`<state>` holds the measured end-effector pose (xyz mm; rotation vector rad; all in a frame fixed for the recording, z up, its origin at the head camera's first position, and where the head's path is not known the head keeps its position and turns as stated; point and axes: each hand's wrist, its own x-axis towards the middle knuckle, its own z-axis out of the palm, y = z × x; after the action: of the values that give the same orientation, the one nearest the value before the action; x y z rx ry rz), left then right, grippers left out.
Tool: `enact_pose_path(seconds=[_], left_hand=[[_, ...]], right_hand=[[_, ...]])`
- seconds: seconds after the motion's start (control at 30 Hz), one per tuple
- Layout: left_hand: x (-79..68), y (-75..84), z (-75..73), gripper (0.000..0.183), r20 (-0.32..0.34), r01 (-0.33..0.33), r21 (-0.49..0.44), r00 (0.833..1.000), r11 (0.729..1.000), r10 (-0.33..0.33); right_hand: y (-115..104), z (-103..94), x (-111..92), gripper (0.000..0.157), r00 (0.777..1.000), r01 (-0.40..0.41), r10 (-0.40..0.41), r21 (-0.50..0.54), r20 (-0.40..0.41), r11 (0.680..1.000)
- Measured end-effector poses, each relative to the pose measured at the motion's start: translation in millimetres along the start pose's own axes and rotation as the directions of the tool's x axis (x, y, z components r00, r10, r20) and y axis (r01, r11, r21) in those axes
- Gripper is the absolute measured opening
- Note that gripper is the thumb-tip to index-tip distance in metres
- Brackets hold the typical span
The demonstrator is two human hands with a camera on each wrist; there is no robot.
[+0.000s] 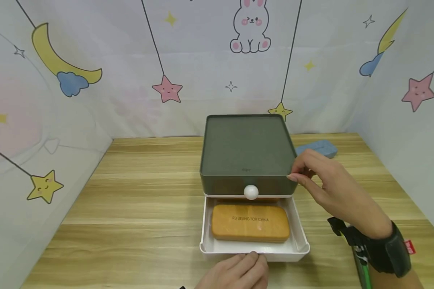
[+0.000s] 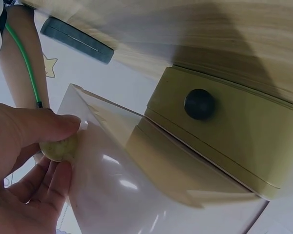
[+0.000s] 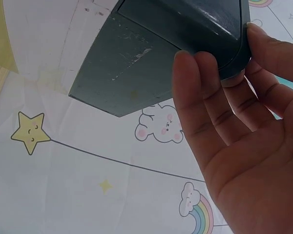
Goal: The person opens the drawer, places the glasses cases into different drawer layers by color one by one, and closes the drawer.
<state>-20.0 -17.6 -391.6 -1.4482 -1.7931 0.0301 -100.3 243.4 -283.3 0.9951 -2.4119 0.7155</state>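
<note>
A small two-tier drawer box with a dark green top (image 1: 247, 144) stands on the table. Its lower white drawer (image 1: 304, 245) is pulled out, and a yellow-brown case (image 1: 251, 230) lettered "REFUELING FOR CHINA" lies inside. My left hand (image 1: 236, 273) is at the drawer's front, its thumb and fingers pinching a round knob (image 2: 60, 147). My right hand (image 1: 327, 182) holds the box's front right corner, thumb at the front and fingers along the side. Above the open drawer, a second round knob (image 1: 251, 192) sits on the green upper front.
A blue case (image 1: 320, 148) lies on the wooden table (image 1: 148, 208), behind and right of the box. White cloth walls (image 1: 199, 112) printed with stars, a moon and a rabbit enclose the table's back and sides. The right wrist wears a black strap (image 1: 387, 251).
</note>
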Motion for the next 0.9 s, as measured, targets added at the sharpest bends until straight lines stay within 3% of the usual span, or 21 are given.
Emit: enact_pose_path(seconds=[0.43, 0.67, 0.9], left_hand=[[3.4, -7.6, 0.2, 0.036, -0.04, 0.026, 0.01, 0.999, 1.0, -0.026], [6.7, -16.0, 9.1, 0.032, -0.129, 0.011, 0.008, 0.992, 1.0, -0.01], [15.1, -25.4, 5.3, 0.032, -0.164, 0.056, -0.031, 0.985, 0.998, -0.061]], right_hand=[[1, 0.6, -1, 0.033, 1.0, 0.007, -0.007, -0.001, -0.007, 1.0], [2, 1.2, -2, 0.032, 1.0, 0.007, -0.007, 0.0, -0.005, 1.0], [1, 1.1, -1, 0.031, 1.0, 0.004, -0.004, -0.009, -0.004, 1.0]])
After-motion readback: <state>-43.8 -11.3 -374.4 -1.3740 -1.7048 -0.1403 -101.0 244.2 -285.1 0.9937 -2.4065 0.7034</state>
